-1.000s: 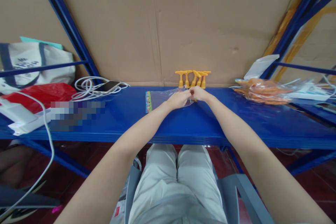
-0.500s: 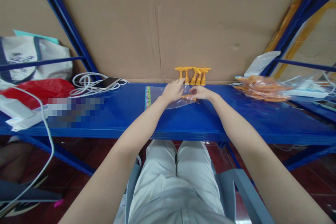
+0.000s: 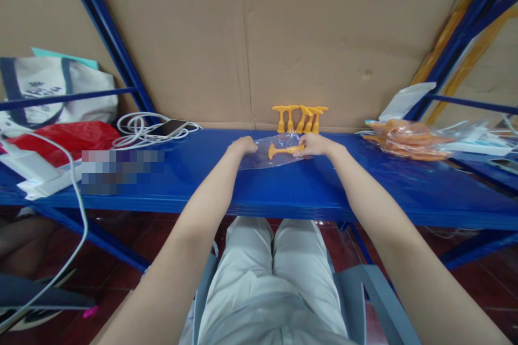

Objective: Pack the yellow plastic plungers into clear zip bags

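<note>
The left hand [image 3: 243,145] hides one end of the clear bag [image 3: 259,160].

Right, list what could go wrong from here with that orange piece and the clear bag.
1. The right hand holds the orange T-shaped piece near one end, so it might twist or slip.
2. The clear plastic bag looks thin and wrinkled; the piece's wider head could snag or stretch it.
3. The upright orange pieces stand close behind the right hand, so a bump might topple some.
</note>
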`<action>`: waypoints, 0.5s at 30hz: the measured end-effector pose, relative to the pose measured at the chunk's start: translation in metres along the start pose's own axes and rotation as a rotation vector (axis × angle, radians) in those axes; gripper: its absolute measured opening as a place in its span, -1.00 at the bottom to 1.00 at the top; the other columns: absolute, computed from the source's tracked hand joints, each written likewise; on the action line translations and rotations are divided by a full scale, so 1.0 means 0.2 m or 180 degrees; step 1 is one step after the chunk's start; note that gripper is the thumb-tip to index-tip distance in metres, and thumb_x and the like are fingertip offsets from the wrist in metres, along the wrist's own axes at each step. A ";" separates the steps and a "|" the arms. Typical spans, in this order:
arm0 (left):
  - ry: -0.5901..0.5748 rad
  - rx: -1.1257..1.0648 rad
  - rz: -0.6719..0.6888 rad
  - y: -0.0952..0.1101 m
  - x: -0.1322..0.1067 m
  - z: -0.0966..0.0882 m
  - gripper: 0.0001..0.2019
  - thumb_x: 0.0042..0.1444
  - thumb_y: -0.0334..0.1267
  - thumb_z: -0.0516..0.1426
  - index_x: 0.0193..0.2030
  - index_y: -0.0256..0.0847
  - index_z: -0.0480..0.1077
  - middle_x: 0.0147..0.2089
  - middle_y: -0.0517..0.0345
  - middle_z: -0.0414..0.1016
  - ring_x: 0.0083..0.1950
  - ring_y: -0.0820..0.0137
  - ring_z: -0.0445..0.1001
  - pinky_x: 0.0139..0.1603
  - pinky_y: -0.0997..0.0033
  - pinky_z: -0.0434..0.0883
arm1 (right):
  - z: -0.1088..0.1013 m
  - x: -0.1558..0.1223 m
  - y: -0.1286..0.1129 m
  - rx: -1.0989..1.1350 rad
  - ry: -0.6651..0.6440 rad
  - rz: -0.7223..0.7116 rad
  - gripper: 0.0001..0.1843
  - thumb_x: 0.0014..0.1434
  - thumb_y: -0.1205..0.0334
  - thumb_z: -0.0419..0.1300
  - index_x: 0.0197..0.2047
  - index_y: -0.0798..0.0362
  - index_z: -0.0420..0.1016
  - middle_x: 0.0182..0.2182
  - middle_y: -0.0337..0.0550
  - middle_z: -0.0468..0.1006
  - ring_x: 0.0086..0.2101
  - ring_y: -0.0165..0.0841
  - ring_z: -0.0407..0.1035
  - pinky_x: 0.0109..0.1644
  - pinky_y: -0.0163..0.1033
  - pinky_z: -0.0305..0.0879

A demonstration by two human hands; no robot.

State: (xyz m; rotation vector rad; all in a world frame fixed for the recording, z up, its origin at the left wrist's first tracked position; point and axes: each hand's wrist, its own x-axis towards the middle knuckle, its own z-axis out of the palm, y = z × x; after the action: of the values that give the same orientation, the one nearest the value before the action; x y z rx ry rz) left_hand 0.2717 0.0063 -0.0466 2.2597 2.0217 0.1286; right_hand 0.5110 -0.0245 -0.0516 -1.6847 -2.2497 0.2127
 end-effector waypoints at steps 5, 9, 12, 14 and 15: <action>0.0128 -0.0239 -0.0004 -0.03 0.04 0.01 -0.63 0.07 -0.30 0.11 0.01 -0.31 0.52 0.10 -0.25 0.49 0.13 0.11 0.48 -0.02 0.39 0.42 | 0.04 0.02 -0.01 0.0620 0.0312 -0.0311 -0.80 -0.10 0.22 0.33 -0.39 0.12 0.48 -0.59 -0.33 0.37 -0.51 -0.45 0.24 -0.40 -0.33 0.10; 0.0363 -0.0367 -0.0091 -0.04 0.07 0.01 -0.62 0.07 -0.36 0.08 0.03 -0.32 0.50 0.11 -0.20 0.49 0.16 0.14 0.45 -0.02 0.43 0.41 | 0.06 0.02 -0.06 0.0799 0.0175 -0.0473 -0.84 -0.13 0.34 0.28 -0.37 0.14 0.50 -0.56 -0.32 0.41 -0.50 -0.46 0.26 -0.37 -0.34 0.15; 0.0508 -0.0456 -0.0205 -0.04 0.06 0.00 -0.60 0.07 -0.38 0.06 0.05 -0.37 0.49 0.11 -0.23 0.49 0.16 0.14 0.45 0.02 0.41 0.40 | 0.05 0.01 -0.10 0.0486 0.0234 -0.0462 -0.91 -0.11 0.31 0.26 -0.44 0.13 0.49 -0.56 -0.28 0.43 -0.48 -0.43 0.30 -0.35 -0.32 0.16; 0.0601 -0.0451 -0.0279 -0.05 0.04 -0.01 -0.60 0.08 -0.37 0.07 0.06 -0.41 0.47 0.10 -0.29 0.48 0.14 0.09 0.47 0.03 0.34 0.41 | 0.05 0.00 -0.12 0.0180 0.0392 -0.0330 -0.93 -0.09 0.29 0.25 -0.50 0.13 0.47 -0.58 -0.24 0.44 -0.45 -0.39 0.33 -0.32 -0.30 0.17; 0.0635 -0.0422 -0.0316 -0.05 0.03 -0.01 -0.60 0.09 -0.34 0.08 0.06 -0.43 0.47 0.10 -0.32 0.48 0.12 0.06 0.48 0.03 0.31 0.42 | 0.05 0.00 -0.13 0.0063 0.0473 -0.0262 -0.92 -0.08 0.29 0.25 -0.53 0.12 0.47 -0.59 -0.22 0.45 -0.43 -0.36 0.35 -0.30 -0.29 0.17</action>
State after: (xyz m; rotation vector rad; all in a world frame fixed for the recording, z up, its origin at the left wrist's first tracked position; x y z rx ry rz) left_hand 0.2628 0.0128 -0.0455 2.1369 2.1443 0.4823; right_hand 0.4846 -0.0322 -0.0524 -1.5409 -2.1940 0.0871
